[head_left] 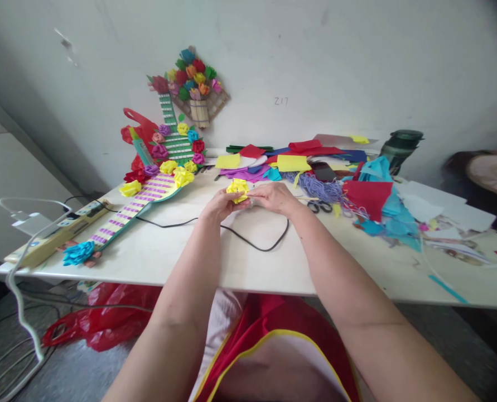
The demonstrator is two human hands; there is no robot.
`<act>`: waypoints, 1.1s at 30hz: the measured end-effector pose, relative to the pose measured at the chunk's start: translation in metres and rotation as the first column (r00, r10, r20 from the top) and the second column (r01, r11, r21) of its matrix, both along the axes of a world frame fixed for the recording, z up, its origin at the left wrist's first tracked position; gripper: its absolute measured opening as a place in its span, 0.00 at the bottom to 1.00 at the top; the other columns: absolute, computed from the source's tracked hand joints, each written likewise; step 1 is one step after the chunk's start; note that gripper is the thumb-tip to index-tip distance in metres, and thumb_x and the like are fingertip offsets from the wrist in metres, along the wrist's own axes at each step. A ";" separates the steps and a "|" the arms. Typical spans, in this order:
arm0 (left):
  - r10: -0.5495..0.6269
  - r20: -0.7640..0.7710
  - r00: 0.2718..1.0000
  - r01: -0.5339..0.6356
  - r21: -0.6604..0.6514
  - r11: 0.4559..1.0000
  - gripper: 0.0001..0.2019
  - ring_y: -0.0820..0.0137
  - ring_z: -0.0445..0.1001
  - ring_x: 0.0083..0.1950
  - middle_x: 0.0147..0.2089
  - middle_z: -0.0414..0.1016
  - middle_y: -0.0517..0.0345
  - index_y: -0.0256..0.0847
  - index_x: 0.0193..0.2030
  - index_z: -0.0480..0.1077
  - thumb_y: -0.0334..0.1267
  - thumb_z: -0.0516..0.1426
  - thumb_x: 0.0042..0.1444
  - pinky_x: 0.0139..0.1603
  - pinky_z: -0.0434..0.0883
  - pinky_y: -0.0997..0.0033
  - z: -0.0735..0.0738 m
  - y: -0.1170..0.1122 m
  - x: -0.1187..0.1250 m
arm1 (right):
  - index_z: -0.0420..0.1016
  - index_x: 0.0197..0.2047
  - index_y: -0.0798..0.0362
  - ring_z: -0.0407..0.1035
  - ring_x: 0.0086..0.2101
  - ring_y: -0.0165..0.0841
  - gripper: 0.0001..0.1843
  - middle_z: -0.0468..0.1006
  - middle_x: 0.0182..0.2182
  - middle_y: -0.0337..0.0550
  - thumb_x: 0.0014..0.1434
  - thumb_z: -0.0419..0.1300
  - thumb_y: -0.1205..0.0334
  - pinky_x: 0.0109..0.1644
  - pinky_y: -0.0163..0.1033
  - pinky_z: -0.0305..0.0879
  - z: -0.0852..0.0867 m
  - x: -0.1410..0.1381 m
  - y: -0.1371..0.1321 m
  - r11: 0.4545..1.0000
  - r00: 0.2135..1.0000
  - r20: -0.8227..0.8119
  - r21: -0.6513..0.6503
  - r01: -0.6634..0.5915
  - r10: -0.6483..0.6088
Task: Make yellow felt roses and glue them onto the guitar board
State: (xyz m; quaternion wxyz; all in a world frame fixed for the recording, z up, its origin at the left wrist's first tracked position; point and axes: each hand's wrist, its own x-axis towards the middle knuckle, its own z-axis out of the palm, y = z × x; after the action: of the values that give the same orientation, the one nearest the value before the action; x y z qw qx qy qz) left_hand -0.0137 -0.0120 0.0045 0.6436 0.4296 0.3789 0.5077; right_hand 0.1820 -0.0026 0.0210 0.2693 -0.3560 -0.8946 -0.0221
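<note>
A yellow paper flower [237, 188] is held over the table, its ruffled petals facing up. My left hand [222, 205] is closed around its lower left side. From the right, my right hand [273, 197] pinches at the flower's edge; its fingertips are pressed together there, and finer detail is too small to see. Beneath the hands a black cord [256, 245] loops over the table and runs up toward my right wrist. To the left lies a guitar-shaped craft piece [137, 204] with purple and white stripes, trimmed with paper flowers in yellow, red, purple and blue.
Coloured sheets [292, 163], a phone [322, 171], purple string [321, 190] and scissors [319, 206] lie behind and right of my hands. A dark green bottle [401, 151] stands at the back right. A power strip [59, 237] sits at the left edge; red plastic bags [110, 318] lie below.
</note>
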 end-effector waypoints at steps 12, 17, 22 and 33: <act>-0.016 0.042 0.999 0.015 0.027 1.000 0.11 0.66 0.81 0.35 0.38 0.80 0.49 0.33 0.41 0.72 0.25 0.61 0.49 0.48 0.80 0.59 -0.006 0.004 -0.004 | 0.84 0.49 0.43 0.79 0.45 0.38 0.16 0.85 0.46 0.41 0.62 0.60 0.65 0.46 0.37 0.69 0.000 0.000 0.001 0.998 0.999 -0.001 -0.047 0.041 -0.041; -0.022 0.028 0.999 0.021 0.047 0.999 0.12 0.67 0.81 0.35 0.38 0.80 0.49 0.32 0.41 0.73 0.24 0.62 0.48 0.47 0.80 0.61 -0.005 0.003 -0.005 | 0.85 0.48 0.44 0.79 0.46 0.40 0.16 0.85 0.46 0.44 0.61 0.60 0.65 0.47 0.39 0.70 0.001 0.000 0.001 0.992 0.998 -0.019 -0.109 0.057 -0.059; -0.031 0.007 0.999 0.030 0.075 0.997 0.12 0.68 0.80 0.34 0.37 0.80 0.51 0.32 0.40 0.74 0.24 0.63 0.47 0.41 0.81 0.67 -0.005 0.005 -0.005 | 0.85 0.47 0.42 0.79 0.42 0.38 0.17 0.86 0.42 0.41 0.59 0.61 0.66 0.46 0.39 0.69 0.003 0.000 0.000 0.989 0.999 -0.050 -0.150 0.010 -0.018; 0.021 0.041 0.999 -0.023 0.042 0.999 0.12 0.70 0.80 0.32 0.35 0.80 0.53 0.32 0.38 0.74 0.21 0.63 0.45 0.38 0.80 0.70 -0.005 0.006 -0.001 | 0.82 0.52 0.50 0.73 0.34 0.33 0.19 0.83 0.32 0.41 0.57 0.62 0.66 0.42 0.36 0.63 0.005 0.000 -0.004 0.988 0.997 -0.075 -0.156 0.014 -0.026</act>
State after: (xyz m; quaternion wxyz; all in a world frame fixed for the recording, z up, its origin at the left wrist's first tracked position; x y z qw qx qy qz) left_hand -0.0150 -0.0056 -0.0009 0.6363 0.4287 0.3593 0.5313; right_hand 0.1825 -0.0070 0.0261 0.2748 -0.3853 -0.8790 0.0586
